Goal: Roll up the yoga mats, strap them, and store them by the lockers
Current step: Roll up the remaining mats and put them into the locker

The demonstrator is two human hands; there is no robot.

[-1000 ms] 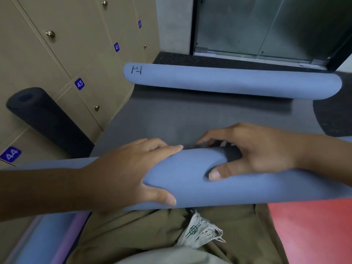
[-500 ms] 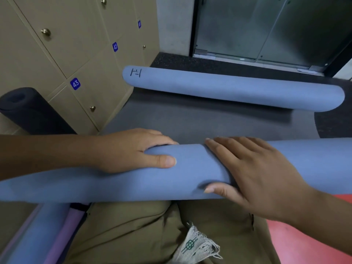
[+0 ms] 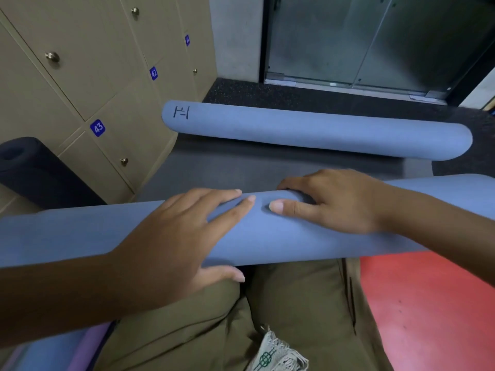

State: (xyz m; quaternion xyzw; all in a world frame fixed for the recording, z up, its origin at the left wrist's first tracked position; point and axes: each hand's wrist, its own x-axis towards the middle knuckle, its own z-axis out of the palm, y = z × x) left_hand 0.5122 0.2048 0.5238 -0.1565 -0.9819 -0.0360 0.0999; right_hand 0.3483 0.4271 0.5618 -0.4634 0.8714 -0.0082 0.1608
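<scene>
A blue rolled mat end point(image 3: 294, 236) lies across my lap, spanning the whole view. My left hand point(image 3: 182, 236) presses on its top with fairly straight fingers, thumb at the near underside. My right hand point(image 3: 334, 202) holds the roll just to the right, fingers curled over its far edge and thumb lying on top. The mat's flat grey inner face point(image 3: 241, 170) stretches away to a second blue roll point(image 3: 321, 132) with a small logo at its left end.
Tan numbered lockers point(image 3: 93, 76) line the left side, with a dark rolled mat point(image 3: 34, 172) leaning against them. A blue and purple mat point(image 3: 67, 354) lies at bottom left, a fringed woven cloth point(image 3: 273, 354) on my lap, a red surface point(image 3: 428, 303) at right, a glass door point(image 3: 375, 41) beyond.
My left hand slid right and laid its fingers over the roll's top. My right hand moved from lying flat on the roll to curling over its far edge.
</scene>
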